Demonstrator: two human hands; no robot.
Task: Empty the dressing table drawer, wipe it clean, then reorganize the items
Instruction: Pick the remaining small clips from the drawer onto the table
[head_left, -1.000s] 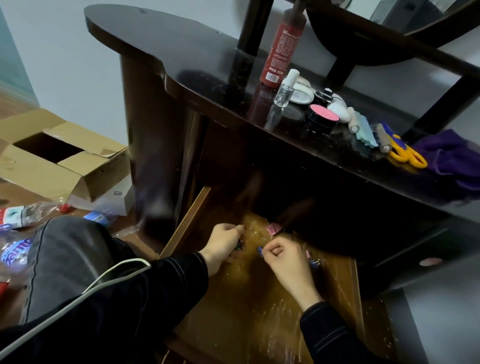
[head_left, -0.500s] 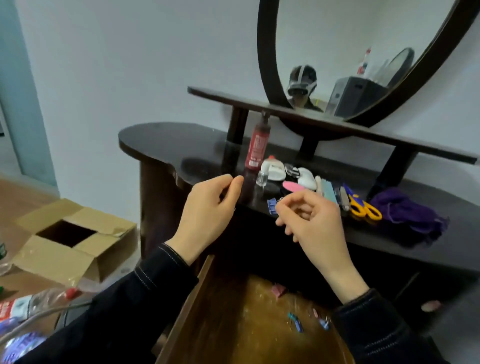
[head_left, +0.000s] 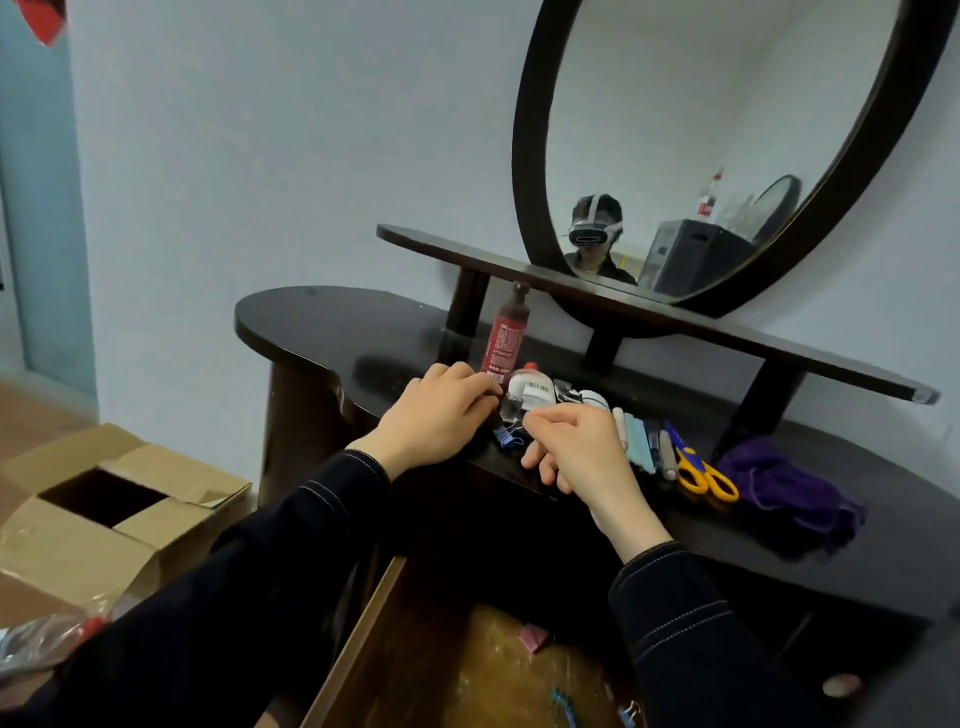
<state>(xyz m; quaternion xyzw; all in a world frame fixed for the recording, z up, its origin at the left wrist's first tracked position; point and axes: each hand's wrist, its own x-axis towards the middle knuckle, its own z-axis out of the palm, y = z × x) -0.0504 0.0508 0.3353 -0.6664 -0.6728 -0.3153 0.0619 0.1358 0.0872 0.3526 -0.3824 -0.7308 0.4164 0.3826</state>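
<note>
Both hands are up at the table top (head_left: 322, 322), mid-frame. The blue clip (head_left: 506, 435) sits between them. The left hand (head_left: 436, 415) is curled knuckles-up just left of it, fingertips hidden, so I can't tell what it holds. The right hand (head_left: 576, 447) has thumb pressed to forefinger at the clip's wire loop; gripping or merely touching, can't tell. The leftover clips (head_left: 563, 701) lie in the drawer (head_left: 353, 639), bottom centre, straight below and likely nearer the right hand.

One red bottle (head_left: 503, 343), one yellow scissors (head_left: 702, 474), one purple cloth (head_left: 789, 488), one cardboard box (head_left: 78, 540).
</note>
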